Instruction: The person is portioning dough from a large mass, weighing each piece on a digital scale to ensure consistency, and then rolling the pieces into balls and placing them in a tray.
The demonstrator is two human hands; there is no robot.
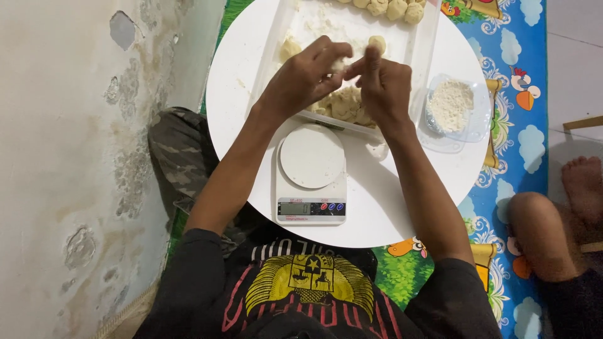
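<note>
My left hand point(308, 75) and my right hand point(383, 85) meet over a clear plastic tray point(424, 56) on a round white table point(389, 201). Together their fingertips pinch a small piece of pale dough point(340, 63). A lump of pale dough point(342, 107) lies in the tray's near end, partly hidden under my hands. One dough ball point(377, 43) sits just beyond my right fingers, and several dough balls point(396, 8) line the tray's far end.
A white kitchen scale point(311, 176) with an empty round platform stands at the table's near edge. A small clear container of flour point(451, 105) is to the right of the tray. Another person's knee and foot point(559, 213) rest on the colourful mat point(515, 63). A worn wall point(75, 157) is close on the left.
</note>
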